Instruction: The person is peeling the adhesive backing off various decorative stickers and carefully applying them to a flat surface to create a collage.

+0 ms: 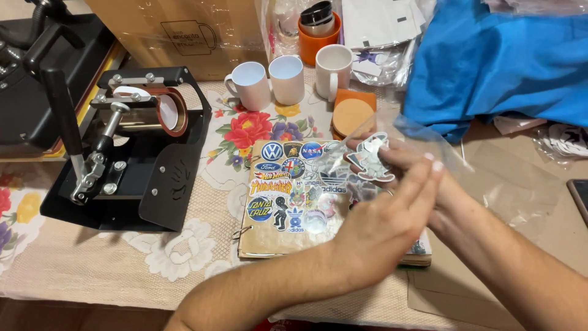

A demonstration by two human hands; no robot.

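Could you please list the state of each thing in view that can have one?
left hand: open, fingers straight.
right hand: pinching a sticker.
clear plastic bag: lying crumpled.
notebook: closed, cover stickered.
mug press: empty, lever forward.
white mugs: upright.

White cartoon-figure sticker point(369, 158), tilted, pinched at fingertips above sticker-covered brown notebook point(288, 202)

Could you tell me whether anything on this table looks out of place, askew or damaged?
Nothing looks damaged or spilled. The only untidy spots: a blue cloth lies bunched at the far right, and a clear bag is crumpled beside the hands, which hold a sticker above the sticker-covered notebook.
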